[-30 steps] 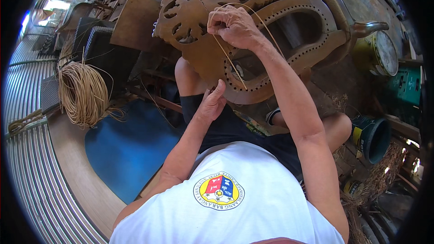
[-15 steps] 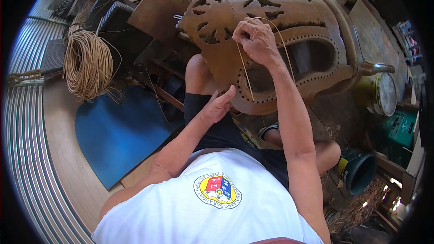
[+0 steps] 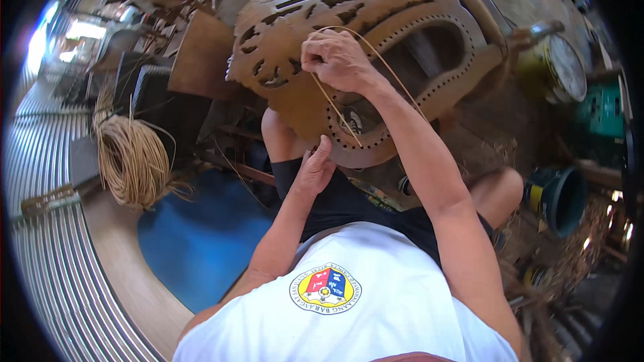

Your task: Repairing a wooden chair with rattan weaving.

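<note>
Above my knees, my right hand (image 3: 335,60) is clenched on a thin, pale, springy cane strand (image 3: 339,110) looping over the carved brown wooden chair back (image 3: 376,20). Light, kink-prone; I'd grip near the holes. My left hand (image 3: 315,167) rests loose below.

A blue mat (image 3: 201,241) covers the floor at left, beside a curved wooden board (image 3: 127,275) and ribbed corrugated metal sheeting (image 3: 47,255). Daylight glares at far left (image 3: 74,30). Dark wooden furniture pieces (image 3: 201,53) are stacked beyond.
</note>
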The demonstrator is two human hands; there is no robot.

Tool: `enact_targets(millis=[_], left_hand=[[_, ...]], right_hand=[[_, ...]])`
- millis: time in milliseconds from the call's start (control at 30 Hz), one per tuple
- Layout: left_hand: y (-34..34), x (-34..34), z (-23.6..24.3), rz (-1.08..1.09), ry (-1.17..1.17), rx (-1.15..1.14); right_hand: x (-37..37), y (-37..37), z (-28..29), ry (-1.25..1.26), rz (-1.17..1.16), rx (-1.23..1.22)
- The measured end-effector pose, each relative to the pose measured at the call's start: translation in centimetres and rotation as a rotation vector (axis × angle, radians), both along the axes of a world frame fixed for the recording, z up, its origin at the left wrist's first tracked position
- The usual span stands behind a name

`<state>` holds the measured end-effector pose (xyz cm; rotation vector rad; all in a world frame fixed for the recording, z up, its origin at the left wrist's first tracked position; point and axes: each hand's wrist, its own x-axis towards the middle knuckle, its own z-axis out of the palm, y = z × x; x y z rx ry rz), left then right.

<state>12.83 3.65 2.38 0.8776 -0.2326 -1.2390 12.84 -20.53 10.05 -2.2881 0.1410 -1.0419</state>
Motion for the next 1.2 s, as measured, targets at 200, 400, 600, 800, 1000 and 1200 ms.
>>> enact_targets(millis=[200, 400, 600, 800, 1000, 1200], left_hand=[[-0.1, 0.1, 0.1, 0.017, -0.009, 0.027], [-0.4, -0.5, 1.7, 0.04, -0.035, -0.005], [-0.3, 0.0, 0.7, 0.051, -0.027, 0.003], [0.0, 0.2, 0.0, 0.0, -0.079, 0.026], [-0.2, 0.1, 0.4, 0.005, -0.084, 0.029], [-0.2, 0.1, 0.3, 0.019, -0.02, 0.006]], right_hand=[[-0.2, 0.1, -0.2, 0.127, 0.03, 0.033], [-0.2, 0.2, -0.2, 0.112, 0.023, 0.044], [-0.2, 0.2, -0.3, 0.112, 0.024, 0.034], [0.0, 0.2, -0.4, 0.069, 0.012, 0.022], [0.0, 0.1, -0.3, 0.073, 0.023, 0.024], [-0.2, 0.1, -0.3, 0.083, 0.012, 0.008]])
